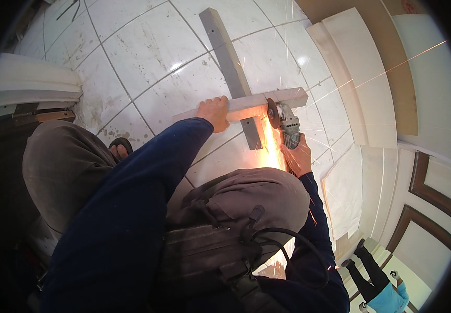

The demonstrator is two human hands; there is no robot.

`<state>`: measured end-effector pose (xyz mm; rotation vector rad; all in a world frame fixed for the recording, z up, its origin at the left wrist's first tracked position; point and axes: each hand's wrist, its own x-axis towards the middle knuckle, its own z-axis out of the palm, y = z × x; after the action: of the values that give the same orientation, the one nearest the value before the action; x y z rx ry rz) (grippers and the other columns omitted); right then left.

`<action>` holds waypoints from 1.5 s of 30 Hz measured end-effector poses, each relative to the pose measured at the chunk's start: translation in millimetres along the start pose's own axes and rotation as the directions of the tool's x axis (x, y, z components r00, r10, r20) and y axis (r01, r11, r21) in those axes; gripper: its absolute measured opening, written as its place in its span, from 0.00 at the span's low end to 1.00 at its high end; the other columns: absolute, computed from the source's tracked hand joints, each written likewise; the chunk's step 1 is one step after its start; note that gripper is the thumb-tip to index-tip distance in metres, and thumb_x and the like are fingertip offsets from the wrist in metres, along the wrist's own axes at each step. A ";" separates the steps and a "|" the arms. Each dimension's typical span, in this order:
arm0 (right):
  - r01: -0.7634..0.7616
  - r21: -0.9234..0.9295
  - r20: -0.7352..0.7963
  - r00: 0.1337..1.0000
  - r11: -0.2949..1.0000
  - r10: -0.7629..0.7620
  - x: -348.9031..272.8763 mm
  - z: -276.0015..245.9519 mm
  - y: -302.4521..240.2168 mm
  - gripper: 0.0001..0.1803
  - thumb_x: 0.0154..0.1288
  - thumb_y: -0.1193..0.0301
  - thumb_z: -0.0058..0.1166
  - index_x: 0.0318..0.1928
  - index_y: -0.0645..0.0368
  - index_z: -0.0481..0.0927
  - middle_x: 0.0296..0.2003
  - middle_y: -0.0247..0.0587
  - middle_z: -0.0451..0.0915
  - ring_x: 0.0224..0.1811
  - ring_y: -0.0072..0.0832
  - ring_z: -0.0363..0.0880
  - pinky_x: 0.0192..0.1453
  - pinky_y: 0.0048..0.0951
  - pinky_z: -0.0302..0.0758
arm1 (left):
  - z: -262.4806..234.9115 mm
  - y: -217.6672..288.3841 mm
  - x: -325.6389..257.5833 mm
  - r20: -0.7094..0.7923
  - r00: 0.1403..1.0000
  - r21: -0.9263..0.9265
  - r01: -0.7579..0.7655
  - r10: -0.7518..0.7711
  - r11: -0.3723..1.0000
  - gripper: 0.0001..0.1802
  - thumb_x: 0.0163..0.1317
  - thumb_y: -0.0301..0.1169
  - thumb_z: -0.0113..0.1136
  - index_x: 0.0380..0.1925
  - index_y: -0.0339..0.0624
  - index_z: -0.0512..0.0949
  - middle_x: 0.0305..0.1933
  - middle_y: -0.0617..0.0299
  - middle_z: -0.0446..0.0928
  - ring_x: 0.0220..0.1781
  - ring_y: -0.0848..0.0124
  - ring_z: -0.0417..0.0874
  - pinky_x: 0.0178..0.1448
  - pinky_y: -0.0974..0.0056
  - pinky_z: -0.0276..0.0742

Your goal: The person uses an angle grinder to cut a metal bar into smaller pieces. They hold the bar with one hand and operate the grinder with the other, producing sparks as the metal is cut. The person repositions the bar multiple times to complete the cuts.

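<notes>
My right hand [299,156] is closed around the body of an angle grinder [289,122]. The grinder's disc [273,113] meets a grey rectangular metal tube [288,97], and a bright orange stream of sparks [271,148] pours from the contact toward my knees. Gripping that tube to the left of the disc is my left hand [214,112], its fingers wrapped over the top. The tube lies crosswise over a second grey metal bar [224,52], which rests on the floor. The underside of my right hand's grip is hidden.
White floor tiles [147,47] with dirt marks lie under the work. Pale panels [348,73] lean along the right. A black cable [309,242] loops near my right arm. At the lower right stands another person [384,295] in a blue top. A white ledge [37,83] is at the left.
</notes>
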<state>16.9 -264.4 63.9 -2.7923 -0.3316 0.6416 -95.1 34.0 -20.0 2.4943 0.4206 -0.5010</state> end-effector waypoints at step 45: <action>-0.008 -0.026 0.029 1.000 1.000 0.009 -1.5 -6.4 -2.8 0.36 0.54 0.55 0.71 0.59 0.60 0.74 0.43 0.61 0.88 0.46 0.56 0.89 0.51 0.49 0.84 | 1.9 -3.0 0.6 -0.010 1.000 0.002 -0.006 0.006 1.000 0.35 0.55 0.43 0.76 0.56 0.37 0.70 0.55 0.45 0.80 0.58 0.47 0.83 0.60 0.45 0.78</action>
<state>18.1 -263.5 70.9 -2.8130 -0.3367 0.6851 -96.3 35.4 -23.1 2.5000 0.4173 -0.4865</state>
